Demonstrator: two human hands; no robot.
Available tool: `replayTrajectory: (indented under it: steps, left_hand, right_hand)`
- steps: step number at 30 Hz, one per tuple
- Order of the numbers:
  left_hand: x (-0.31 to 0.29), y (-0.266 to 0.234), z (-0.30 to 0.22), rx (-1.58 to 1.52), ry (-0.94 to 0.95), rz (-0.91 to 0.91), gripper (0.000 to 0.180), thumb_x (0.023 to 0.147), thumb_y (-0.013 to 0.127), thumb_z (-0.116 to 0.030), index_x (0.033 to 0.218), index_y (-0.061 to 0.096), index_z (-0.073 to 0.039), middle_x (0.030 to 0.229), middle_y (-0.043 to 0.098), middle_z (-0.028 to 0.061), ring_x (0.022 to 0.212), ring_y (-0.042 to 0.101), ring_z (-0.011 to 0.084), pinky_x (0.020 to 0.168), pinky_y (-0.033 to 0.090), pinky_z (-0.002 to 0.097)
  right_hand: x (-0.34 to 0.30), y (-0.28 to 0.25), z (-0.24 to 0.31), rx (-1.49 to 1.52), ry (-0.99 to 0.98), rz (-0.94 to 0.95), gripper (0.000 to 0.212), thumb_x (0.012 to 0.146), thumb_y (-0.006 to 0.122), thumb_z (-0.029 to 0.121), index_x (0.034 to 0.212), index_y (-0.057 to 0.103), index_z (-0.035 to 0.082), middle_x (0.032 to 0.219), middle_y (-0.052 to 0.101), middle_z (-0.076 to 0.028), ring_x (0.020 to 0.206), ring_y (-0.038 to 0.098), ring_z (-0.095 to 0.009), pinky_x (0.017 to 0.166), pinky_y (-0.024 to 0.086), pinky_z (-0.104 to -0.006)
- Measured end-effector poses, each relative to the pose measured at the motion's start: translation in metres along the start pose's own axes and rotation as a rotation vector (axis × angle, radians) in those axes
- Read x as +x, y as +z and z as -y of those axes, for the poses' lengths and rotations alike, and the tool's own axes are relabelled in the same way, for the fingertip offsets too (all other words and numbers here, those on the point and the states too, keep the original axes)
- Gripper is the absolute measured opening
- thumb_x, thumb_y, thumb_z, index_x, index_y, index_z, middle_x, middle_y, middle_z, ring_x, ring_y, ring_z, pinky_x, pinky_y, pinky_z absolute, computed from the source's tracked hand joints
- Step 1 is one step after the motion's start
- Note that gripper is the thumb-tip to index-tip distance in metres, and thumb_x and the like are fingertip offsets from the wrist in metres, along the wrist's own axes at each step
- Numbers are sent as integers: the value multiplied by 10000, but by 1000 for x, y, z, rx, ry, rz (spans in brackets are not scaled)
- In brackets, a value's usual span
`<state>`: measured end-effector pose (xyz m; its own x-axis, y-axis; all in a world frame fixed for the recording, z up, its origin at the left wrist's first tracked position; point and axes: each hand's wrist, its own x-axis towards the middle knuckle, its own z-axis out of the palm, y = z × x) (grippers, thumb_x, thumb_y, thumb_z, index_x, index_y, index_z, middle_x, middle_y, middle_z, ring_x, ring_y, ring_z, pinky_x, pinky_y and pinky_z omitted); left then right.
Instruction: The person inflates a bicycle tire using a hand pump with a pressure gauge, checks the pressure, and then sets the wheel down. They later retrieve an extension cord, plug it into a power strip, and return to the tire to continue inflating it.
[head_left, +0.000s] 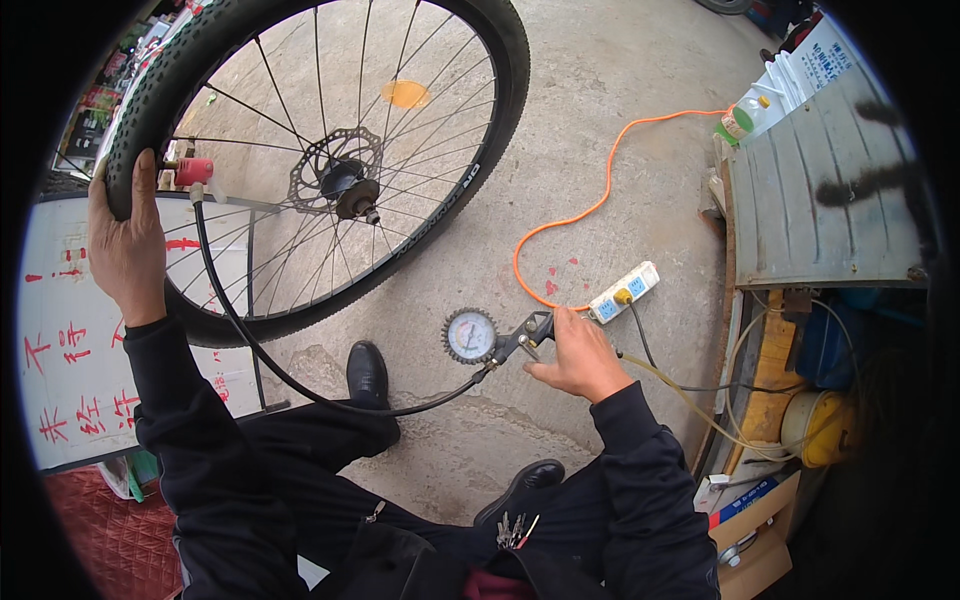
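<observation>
A bicycle wheel point(505, 130) with a knobby black tyre, thin spokes and a brake disc point(325, 152) stands tilted at the upper left. My left hand point(130, 245) is closed round the tyre's left side, thumb on the inner edge. Just right of that thumb, a red hose connector point(193, 172) sits at the rim; the valve itself cannot be seen. From it a black hose point(262, 352) curves down to a tyre inflator point(515, 343) with a round dial gauge point(469, 336). My right hand point(585, 358) grips the inflator by its handle end.
A white power strip point(622, 292) with a yellow plug lies beyond my right hand, its orange cord point(517, 250) winding away. On the right stand a metal cabinet point(825, 190) and a yellow hose reel point(815, 428). A white board with red writing point(60, 330) lies left.
</observation>
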<state>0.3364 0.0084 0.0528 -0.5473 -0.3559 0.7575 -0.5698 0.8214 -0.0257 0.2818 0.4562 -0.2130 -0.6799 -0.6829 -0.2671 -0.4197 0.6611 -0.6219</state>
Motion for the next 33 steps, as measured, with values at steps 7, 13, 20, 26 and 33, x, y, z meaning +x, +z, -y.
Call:
replayTrajectory:
  steps: [7,13,20,26,33]
  left_hand:
    - [0,3,5,-24,28,-28,609,942,632,-672,1230,721,-143,918,770,43,759,745,172,634,547,292]
    - [1,5,9,0,15,-27,615,942,632,-673,1234,721,-139,919,768,50,767,746,178,638,547,297]
    - [2,6,10,5,26,-26,615,940,644,-664,1234,722,-129,895,761,43,737,738,165,617,542,287]
    - [1,6,10,-8,19,-24,629,937,644,-670,1236,721,-122,886,761,41,722,734,160,607,538,281]
    - [1,5,10,-9,23,-27,616,943,643,-659,1243,716,-127,895,763,47,754,740,181,650,547,293]
  right_hand:
    - [3,-6,5,-17,45,80,652,716,854,328,1094,509,-77,1050,639,-301,1023,645,-461,898,524,-496]
    - [6,-5,7,-2,68,97,642,717,853,323,1095,509,-66,1048,639,-297,1027,641,-461,901,522,-498]
    - [8,-4,7,-25,55,93,626,716,854,321,1081,516,-61,1038,637,-295,1023,643,-456,898,520,-498]
    - [9,-3,8,-25,56,95,612,717,855,319,1063,517,-56,1013,638,-286,1000,645,-452,885,520,-496]
    - [9,-4,10,-24,56,99,608,715,857,319,1058,520,-54,1007,640,-282,998,645,-452,880,520,-495]
